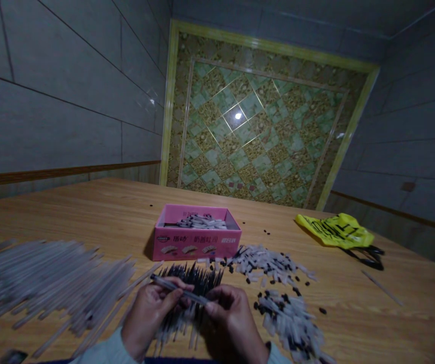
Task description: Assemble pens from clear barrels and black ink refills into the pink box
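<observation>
Both hands meet over the near middle of the table, with a slim pen (177,288) stretched between them. My left hand (149,308) pinches its dark-tipped left part between thumb and fingers. At the pen's other end, my right hand (234,313) has thumb and fingertips closed on it; exactly what lies under those fingertips is hidden. Beneath the hands lies a heap of dark pen refills (202,275), tips pointing away from me. To the left spread many clear pen barrels (43,273). Small translucent caps and black plugs (266,260) lie in piles on the right.
A pink box (198,245) holding many pens stands just beyond the hands. Further right on the wooden table (99,212) are a yellow plastic bag (335,230), a black strap-like item (367,257) and a lone thin tube (382,288). Tiled walls surround the table.
</observation>
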Demonstrator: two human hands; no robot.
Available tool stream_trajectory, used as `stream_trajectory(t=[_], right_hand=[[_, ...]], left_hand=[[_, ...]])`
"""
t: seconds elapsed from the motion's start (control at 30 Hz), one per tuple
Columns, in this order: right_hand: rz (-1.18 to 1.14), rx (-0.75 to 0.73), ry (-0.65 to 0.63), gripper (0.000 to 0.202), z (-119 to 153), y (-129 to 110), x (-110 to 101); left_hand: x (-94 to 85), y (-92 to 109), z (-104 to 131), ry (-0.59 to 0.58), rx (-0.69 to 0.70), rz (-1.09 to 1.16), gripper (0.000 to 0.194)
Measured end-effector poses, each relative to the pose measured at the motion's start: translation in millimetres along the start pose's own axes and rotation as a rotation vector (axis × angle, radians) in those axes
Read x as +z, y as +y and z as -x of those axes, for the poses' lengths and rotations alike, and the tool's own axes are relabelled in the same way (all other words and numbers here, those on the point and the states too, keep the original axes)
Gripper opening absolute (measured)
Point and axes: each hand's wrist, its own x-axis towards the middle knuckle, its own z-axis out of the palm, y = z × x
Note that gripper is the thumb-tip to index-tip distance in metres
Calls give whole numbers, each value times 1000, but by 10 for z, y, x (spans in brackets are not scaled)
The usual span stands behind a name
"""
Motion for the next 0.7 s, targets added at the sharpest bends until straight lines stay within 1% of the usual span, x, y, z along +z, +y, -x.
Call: stream_trajectory(t=[0.1,0.2,0.3,0.43,0.5,0.6,0.67,0.7], right_hand=[[-139,114,-43,23,13,-22,18],[-190,224,-93,24,21,-53,18],[-182,267,-108,25,29,-103,18],[-168,323,-93,23,39,-151,9],[-200,369,-133,19,37,-156,-14],[-262,431,-228,16,18,-152,-53],[-298,450,-252,17,-7,-147,-56],[-305,439,-247,19,-23,-143,-49]], left_hand=[[21,38,19,-12,39,-25,12],[37,42,26,-21,48,-10,12],[48,33,30,-28,60,11,11],[63,53,53,-39,75,5,12],[67,66,67,-43,87,-9,13],[60,77,67,-74,93,-7,13],[50,88,49,-77,87,12,13],[45,97,37,-58,82,14,14]])
